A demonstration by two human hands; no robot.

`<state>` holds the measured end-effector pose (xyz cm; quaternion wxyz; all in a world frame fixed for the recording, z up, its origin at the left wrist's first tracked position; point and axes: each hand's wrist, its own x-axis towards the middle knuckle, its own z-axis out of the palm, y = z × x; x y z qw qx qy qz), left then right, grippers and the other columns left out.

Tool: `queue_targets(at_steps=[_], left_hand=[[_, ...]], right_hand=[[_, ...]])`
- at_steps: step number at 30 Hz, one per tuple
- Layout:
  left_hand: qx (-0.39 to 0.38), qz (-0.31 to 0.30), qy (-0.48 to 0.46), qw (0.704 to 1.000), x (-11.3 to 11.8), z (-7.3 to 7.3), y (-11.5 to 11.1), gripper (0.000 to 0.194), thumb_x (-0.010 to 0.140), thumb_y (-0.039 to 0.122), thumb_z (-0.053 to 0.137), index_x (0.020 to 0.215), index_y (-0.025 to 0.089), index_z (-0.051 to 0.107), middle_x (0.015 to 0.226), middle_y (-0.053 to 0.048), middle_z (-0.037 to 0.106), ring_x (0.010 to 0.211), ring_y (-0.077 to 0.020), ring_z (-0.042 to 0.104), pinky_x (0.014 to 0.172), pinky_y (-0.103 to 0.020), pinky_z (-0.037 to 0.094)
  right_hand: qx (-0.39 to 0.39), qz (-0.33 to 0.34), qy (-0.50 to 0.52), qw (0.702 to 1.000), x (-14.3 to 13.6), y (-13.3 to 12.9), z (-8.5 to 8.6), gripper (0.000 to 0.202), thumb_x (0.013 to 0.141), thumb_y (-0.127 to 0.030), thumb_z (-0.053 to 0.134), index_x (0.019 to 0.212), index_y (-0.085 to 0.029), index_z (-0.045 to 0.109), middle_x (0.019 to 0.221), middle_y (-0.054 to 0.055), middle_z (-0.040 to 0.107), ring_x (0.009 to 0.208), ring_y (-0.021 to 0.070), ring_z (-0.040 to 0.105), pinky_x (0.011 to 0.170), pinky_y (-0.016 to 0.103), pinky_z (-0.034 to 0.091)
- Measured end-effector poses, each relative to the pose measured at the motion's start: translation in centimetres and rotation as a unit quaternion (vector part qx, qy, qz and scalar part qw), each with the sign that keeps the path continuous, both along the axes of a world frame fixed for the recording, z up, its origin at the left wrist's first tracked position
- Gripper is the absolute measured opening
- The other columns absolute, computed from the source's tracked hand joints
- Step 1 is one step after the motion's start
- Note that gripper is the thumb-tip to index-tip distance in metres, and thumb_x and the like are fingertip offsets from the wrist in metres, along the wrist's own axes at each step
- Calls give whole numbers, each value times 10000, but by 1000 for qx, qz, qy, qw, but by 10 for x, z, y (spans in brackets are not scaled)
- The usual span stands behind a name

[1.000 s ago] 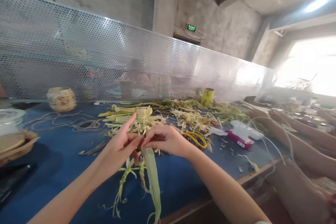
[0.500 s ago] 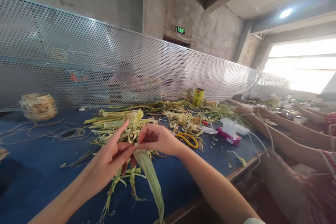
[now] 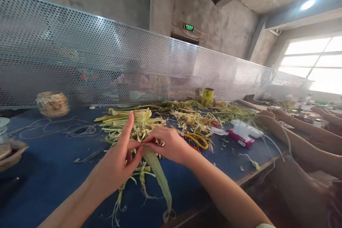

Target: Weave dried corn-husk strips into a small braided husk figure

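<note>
A long pale-green strip, apparently dried corn husk (image 3: 158,171), hangs from my fingers and trails toward the table's front edge. My left hand (image 3: 119,158) pinches its upper end, with one finger pointing up. Fingertips of my right hand (image 3: 171,145) meet the left ones there, closed on the same end. My fingers partly hide the pinched spot. Below my hands lie braided husk strands (image 3: 143,181) with loose, stringy ends. Just beyond, a heap of husk pieces (image 3: 133,117) covers the blue tabletop (image 3: 72,142).
Scissors with yellow handles (image 3: 197,140) lie right of my right hand. Farther right are a magenta box (image 3: 240,138), a white cable and another person's arms (image 3: 299,139). A yellow can (image 3: 207,97) stands by the perforated screen (image 3: 149,64). A wrapped jar (image 3: 52,104) and bowl (image 3: 12,153) are left.
The view has turned slightly left, bringing the bowl into sight. My right fingers have closed in against my left fingertips at the husk's end.
</note>
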<state>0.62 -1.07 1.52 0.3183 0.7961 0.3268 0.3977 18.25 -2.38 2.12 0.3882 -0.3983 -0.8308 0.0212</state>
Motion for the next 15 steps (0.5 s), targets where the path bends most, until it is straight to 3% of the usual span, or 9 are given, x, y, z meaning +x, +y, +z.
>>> queue_targets(at_steps=[4,8,12,15], left_hand=[[-111,-25,-41,993,-1,8,-4,941,796,357,571,1442,245,-104,647,-3,628,457,-142,489,463,-254,387],[-192,-65,-107,973,0,12,-3,965,803,395,571,1432,223,-141,583,45,571,455,-133,520,479,-261,429],[-217,-98,-103,966,1,11,0,1028,777,336,624,1425,203,-163,566,57,570,461,-126,530,476,-245,435],[-223,-113,-103,963,0,9,2,1041,778,327,626,1417,226,-189,693,10,646,465,-117,536,489,-254,446]], right_hand=[[93,16,-54,994,2,-2,-3,174,887,-218,467,822,-182,624,826,61,676,808,149,599,750,276,491],[137,48,-41,989,5,1,-5,170,880,-204,479,777,-202,614,810,46,691,788,141,617,789,293,495],[111,79,4,991,8,-1,0,137,851,-179,527,760,-199,628,770,40,693,752,140,619,760,305,496],[48,91,47,994,9,-3,3,110,831,-206,563,789,-190,663,753,46,691,735,144,613,702,298,499]])
